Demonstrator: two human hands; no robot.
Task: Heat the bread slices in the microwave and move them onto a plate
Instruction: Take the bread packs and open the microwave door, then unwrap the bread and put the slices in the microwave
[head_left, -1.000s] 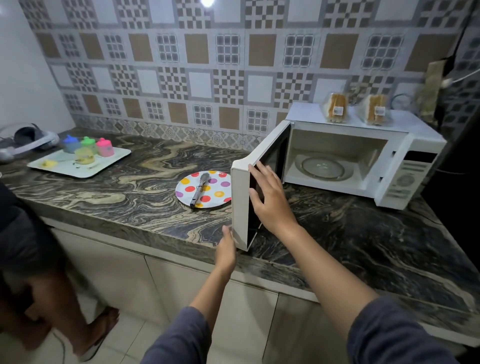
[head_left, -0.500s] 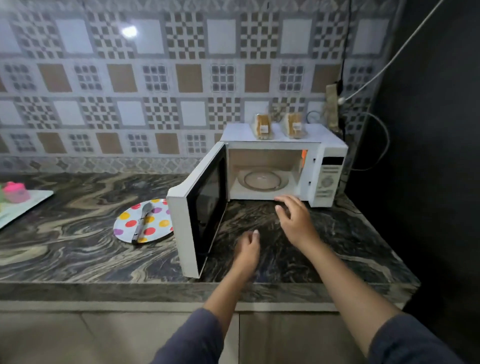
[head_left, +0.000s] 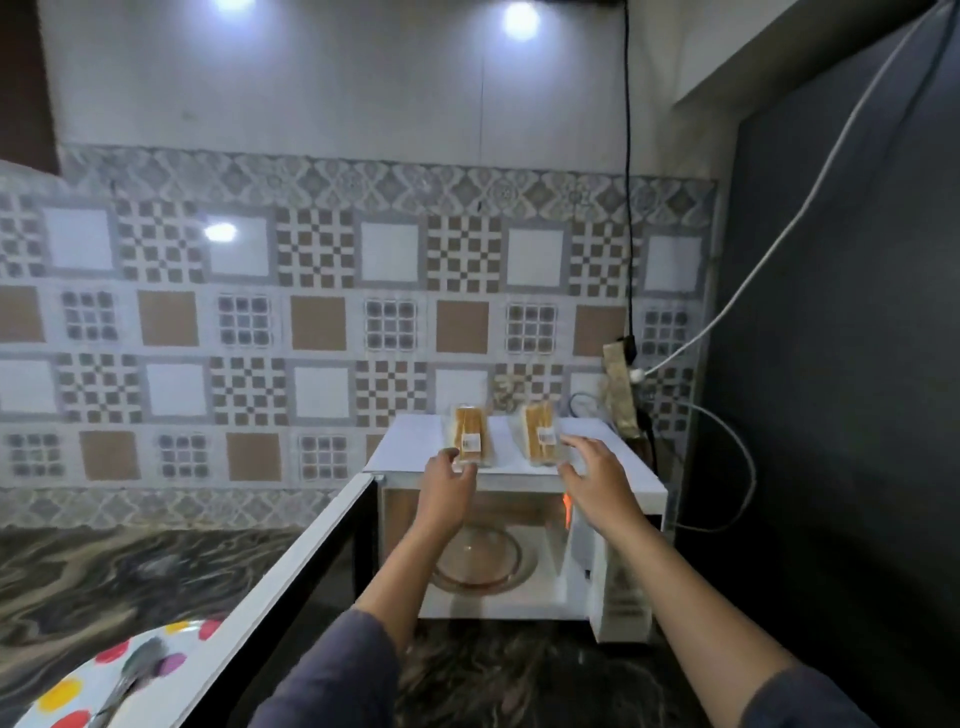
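Two wrapped packets of bread slices stand on top of the white microwave (head_left: 613, 473). My left hand (head_left: 445, 480) reaches up to the left packet (head_left: 470, 432), fingertips at its front edge but not closed round it. My right hand (head_left: 592, 475) hovers with fingers spread just in front and right of the right packet (head_left: 540, 434). The microwave door (head_left: 291, 582) hangs wide open to the left. Inside lies the bare glass turntable (head_left: 480, 564). A polka-dot plate (head_left: 78, 691) with a dark utensil (head_left: 132, 675) on it sits at the bottom left.
The dark marbled counter (head_left: 114, 577) runs left of the microwave. A dark wall (head_left: 841, 364) closes off the right side. Cables and a plug (head_left: 631, 358) hang behind the microwave's right rear corner.
Both hands rose from the counter in front of the microwave to its top, next to the bread packets. The view moved closer and tilted upward.
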